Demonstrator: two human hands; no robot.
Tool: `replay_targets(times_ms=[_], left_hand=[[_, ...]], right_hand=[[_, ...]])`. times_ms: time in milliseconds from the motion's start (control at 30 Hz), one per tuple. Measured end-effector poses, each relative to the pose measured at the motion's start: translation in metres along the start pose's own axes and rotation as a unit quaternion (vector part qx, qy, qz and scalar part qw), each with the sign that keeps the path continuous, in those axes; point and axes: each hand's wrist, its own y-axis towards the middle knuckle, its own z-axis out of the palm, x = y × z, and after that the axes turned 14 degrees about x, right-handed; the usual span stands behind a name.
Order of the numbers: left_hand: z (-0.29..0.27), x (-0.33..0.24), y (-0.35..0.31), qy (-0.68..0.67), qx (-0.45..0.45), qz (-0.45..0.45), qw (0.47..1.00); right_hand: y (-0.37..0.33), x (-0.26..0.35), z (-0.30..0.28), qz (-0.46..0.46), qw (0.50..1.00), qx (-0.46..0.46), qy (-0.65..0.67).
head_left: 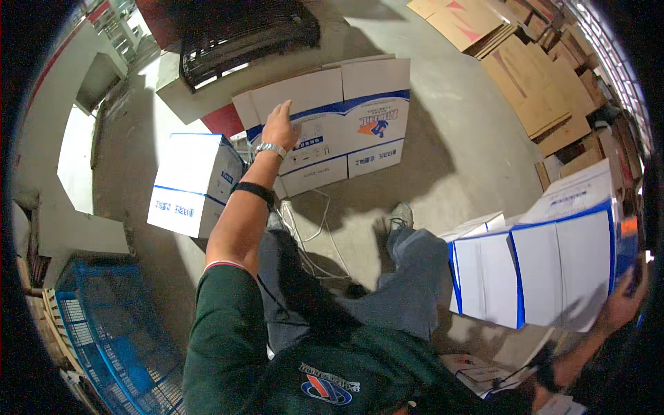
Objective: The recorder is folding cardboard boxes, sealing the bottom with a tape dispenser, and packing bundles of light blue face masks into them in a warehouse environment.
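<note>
My left hand (281, 127) reaches forward with its fingers stretched out, in front of the flattened white-and-blue cartons (377, 114) that stand on edge. Whether it touches them I cannot tell. At the far right, my right hand (628, 296) is dim and partly in shadow. Its fingers close on the side of a white carton with blue edges (484, 273), whose panels and flaps face me. A boxed-up white carton with a blue line (187, 183) stands left of my left forearm.
White cord (325, 235) lies looped by my feet. A blue mesh crate (114, 339) stands at lower left. Stacks of brown cardboard (532, 86) fill the upper right. Beyond the upright cartons is a dark slatted frame (249, 38). More printed cardboard (477, 370) lies near my right arm.
</note>
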Motion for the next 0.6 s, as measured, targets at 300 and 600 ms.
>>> replay_targets(times_ms=[300, 600], left_hand=[[0.03, 0.027, 0.119, 0.183, 0.056, 0.007, 0.981], [0.036, 0.049, 0.109, 0.278, -0.032, 0.118, 0.953]], right_hand=[[-0.047, 0.229, 0.184, -0.169, 0.9, 0.33, 0.23], [-0.052, 0.25, 0.225, -0.173, 0.865, 0.364, 0.299]])
